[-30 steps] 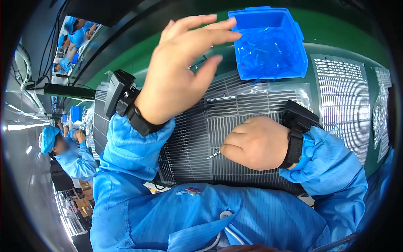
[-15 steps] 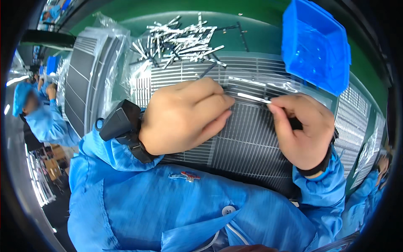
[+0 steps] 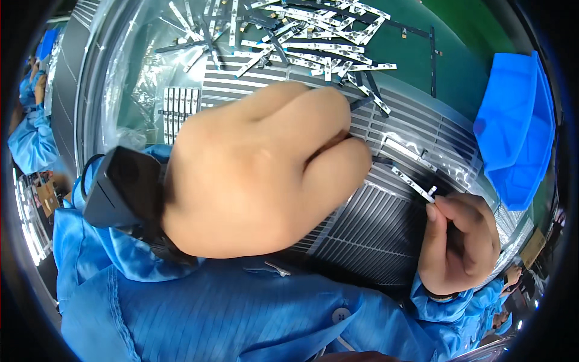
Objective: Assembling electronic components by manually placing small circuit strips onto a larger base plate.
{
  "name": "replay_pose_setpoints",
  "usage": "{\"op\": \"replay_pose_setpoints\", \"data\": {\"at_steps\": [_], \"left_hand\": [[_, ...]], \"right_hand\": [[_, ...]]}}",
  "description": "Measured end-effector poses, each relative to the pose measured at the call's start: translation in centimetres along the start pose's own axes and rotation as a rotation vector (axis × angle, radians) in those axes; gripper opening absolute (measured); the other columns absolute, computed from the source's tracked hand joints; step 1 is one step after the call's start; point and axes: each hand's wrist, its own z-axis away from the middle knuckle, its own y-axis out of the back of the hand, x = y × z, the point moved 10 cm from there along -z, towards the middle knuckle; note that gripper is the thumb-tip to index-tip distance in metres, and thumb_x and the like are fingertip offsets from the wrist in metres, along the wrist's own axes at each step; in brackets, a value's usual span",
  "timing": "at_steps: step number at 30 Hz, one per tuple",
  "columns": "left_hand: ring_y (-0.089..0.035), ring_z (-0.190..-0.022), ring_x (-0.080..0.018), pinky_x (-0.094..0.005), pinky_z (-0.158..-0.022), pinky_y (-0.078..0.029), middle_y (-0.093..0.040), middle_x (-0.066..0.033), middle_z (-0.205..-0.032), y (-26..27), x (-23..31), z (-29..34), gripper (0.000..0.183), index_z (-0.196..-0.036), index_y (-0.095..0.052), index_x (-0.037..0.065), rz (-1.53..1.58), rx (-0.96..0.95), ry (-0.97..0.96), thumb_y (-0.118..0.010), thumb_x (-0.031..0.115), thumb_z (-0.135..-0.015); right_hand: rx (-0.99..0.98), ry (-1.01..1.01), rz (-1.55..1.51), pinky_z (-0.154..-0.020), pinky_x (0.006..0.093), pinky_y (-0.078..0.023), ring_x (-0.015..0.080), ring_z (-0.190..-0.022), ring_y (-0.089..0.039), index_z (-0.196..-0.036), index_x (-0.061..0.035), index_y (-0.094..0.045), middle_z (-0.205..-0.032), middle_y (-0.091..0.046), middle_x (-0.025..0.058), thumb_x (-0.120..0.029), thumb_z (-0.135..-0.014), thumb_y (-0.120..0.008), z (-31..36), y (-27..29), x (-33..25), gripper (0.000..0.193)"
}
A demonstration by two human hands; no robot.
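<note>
Between my hands stretches a narrow flexible circuit strip (image 3: pixel 412 183), white with small dark parts and a black tail. My right hand (image 3: pixel 461 247) pinches its white end between thumb and forefinger. My left hand (image 3: pixel 259 175) is closed at the black end, its fingertips mostly hidden behind the knuckles. Just beyond lies another white strip (image 3: pixel 407 152) on clear film. Under both hands is a slotted tray (image 3: pixel 374 235) with dark, ribbed rows.
A tangled heap of similar strips (image 3: pixel 325 45) lies at the far side, partly over the tray. The blue plastic bin (image 3: pixel 512 120) stands at far right. Stacked trays in clear plastic (image 3: pixel 99 78) are at left, on the green tabletop (image 3: pixel 416 54). Other people sit at both sides.
The view has shifted and tilted, so the heap looks larger and the bin sits farther right. Both hands still hold the strip, which now slants down toward my right hand.
</note>
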Motion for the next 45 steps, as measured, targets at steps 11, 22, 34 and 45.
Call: {"op": "replay_pose_setpoints", "data": {"at_steps": [11,22,34,45], "left_hand": [[-0.054,-0.056,-0.0155,-0.0261,-0.045,-0.039,-0.067,-0.0094,-0.081,-0.7,-0.2,-0.7,0.023,-0.078,-0.071,0.002,0.174,0.010,-0.013,-0.081,0.007,-0.058],[-0.050,-0.051,-0.0135,-0.0228,-0.039,-0.034,-0.060,-0.0079,-0.070,-0.3,2.1,-1.5,0.031,-0.075,-0.074,-0.003,-0.042,0.181,-0.239,-0.079,0.009,-0.047],[-0.048,-0.050,-0.0139,-0.0227,-0.038,-0.033,-0.058,-0.0077,-0.070,-2.0,1.7,-0.1,0.031,-0.073,-0.074,-0.003,0.021,0.212,-0.146,-0.081,0.008,-0.045],[-0.047,-0.050,-0.0141,-0.0233,-0.038,-0.032,-0.056,-0.0073,-0.069,-1.0,1.5,0.4,0.032,-0.073,-0.075,-0.003,0.002,0.211,-0.144,-0.082,0.008,-0.044]], "right_hand": [[-0.077,-0.064,-0.086,-0.070,0.0276,-0.050,0.0192,-0.078,-0.063,-0.098,0.0075,-0.066,-0.091,-0.067,0.0171,0.011,-0.088,-0.066,-0.3,-1.1,0.4,0.011],[-0.106,-0.067,-0.045,-0.080,0.0304,-0.052,0.0230,-0.086,-0.065,-0.102,0.0089,-0.067,-0.097,-0.069,0.0184,0.011,-0.088,-0.067,-0.6,-0.9,0.7,0.014],[0.004,-0.045,0.066,-0.081,0.0308,-0.051,0.0225,-0.088,-0.064,-0.106,0.0082,-0.067,-0.101,-0.069,0.0188,0.009,-0.090,-0.067,0.5,-0.1,1.2,0.016],[-0.113,-0.046,0.028,-0.078,0.0288,-0.052,0.0217,-0.085,-0.065,-0.107,0.0083,-0.066,-0.100,-0.069,0.0189,0.010,-0.090,-0.066,-0.2,-0.6,0.5,0.017]]}}
